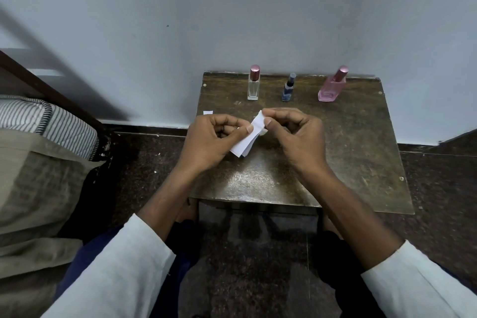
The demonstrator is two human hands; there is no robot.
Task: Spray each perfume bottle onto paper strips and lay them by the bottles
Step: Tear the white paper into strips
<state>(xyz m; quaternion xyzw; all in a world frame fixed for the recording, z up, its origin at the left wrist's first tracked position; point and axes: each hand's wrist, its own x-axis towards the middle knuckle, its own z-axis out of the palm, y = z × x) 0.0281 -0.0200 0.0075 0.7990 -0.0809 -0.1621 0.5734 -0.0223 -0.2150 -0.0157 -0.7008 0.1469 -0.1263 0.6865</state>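
Three perfume bottles stand in a row at the back of a small dark table (pixel 361 137): a clear bottle (pixel 253 85) with a pink cap on the left, a small blue bottle (pixel 288 89) in the middle, and a pink bottle (pixel 331 86) on the right. Above the table's middle, both hands hold a small stack of white paper strips (pixel 249 138). My left hand (pixel 219 137) pinches the stack's lower part. My right hand (pixel 291 134) pinches the top end of a strip between thumb and forefinger.
A small white paper scrap (pixel 207 112) lies at the table's left edge. The table stands against a pale wall. A bed with striped bedding (pixel 46 121) and a beige cover is on the left. Dark speckled floor surrounds the table.
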